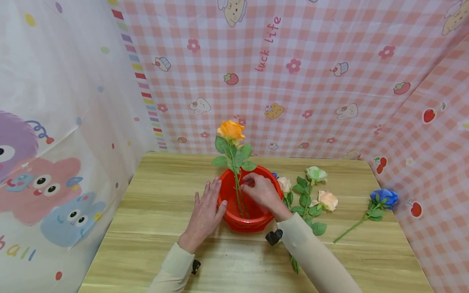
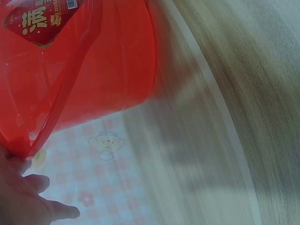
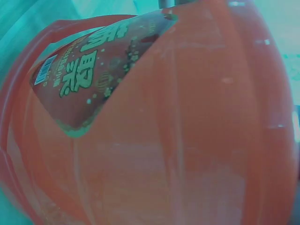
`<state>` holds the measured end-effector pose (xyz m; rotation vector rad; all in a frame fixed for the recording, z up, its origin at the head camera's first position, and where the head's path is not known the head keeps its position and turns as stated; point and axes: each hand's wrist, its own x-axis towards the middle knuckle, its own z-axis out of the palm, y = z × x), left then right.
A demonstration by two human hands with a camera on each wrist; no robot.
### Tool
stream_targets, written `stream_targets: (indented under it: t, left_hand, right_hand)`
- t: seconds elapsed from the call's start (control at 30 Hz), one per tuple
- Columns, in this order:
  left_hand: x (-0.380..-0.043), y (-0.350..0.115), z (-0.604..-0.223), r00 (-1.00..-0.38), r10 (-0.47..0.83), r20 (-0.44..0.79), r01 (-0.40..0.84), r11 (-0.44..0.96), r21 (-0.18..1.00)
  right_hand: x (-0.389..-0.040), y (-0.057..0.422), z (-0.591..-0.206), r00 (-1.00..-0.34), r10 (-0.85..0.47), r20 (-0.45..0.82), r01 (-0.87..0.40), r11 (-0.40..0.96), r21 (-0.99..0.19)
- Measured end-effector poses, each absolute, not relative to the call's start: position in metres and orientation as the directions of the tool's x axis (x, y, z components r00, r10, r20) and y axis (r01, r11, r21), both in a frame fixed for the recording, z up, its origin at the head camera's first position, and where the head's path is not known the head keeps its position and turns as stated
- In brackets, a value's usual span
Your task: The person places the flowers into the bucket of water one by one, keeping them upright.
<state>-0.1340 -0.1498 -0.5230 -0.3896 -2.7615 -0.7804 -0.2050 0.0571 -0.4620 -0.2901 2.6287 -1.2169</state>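
Observation:
In the head view an orange rose [image 1: 231, 130] with green leaves stands tilted in a red plastic bucket [image 1: 250, 225]. Two thin stems run down to the bucket's inside, and a small pale bloom shows just behind the orange one. My right hand [image 1: 261, 190] reaches over the bucket with bent fingers, pinching at the rose's stem; its fingertips are partly hidden. My left hand [image 1: 206, 211] rests against the bucket's left rim with its fingers extended. In the left wrist view those fingers [image 2: 35, 185] touch the rim. The right wrist view shows the bucket's labelled wall [image 3: 154, 140], without the hand.
Right of the bucket lie several roses, among them a pale green rose [image 1: 316, 174] and a peach rose [image 1: 327, 200]. A blue rose [image 1: 384, 198] lies apart near the right edge of the wooden table [image 1: 157, 228]. Patterned cloth [image 1: 256, 89] hangs behind the table.

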Motion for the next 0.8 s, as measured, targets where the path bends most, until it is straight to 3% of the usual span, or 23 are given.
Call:
stream_targets:
  t: [0.4, 0.8]
  left_hand:
    - [-0.134, -0.150, -0.522, -0.937, 0.183, 0.297, 0.312, 0.819, 0.482]
    - [-0.134, -0.149, -0.522, -0.938, 0.177, 0.298, 0.310, 0.814, 0.491]
  right_hand:
    - [-0.192, 0.075, -0.457, -0.966, -0.237, 0.106, -0.217, 0.515, -0.829]
    - [-0.176, 0.091, -0.458, -0.956, -0.173, 0.238, -0.289, 0.402, -0.869]
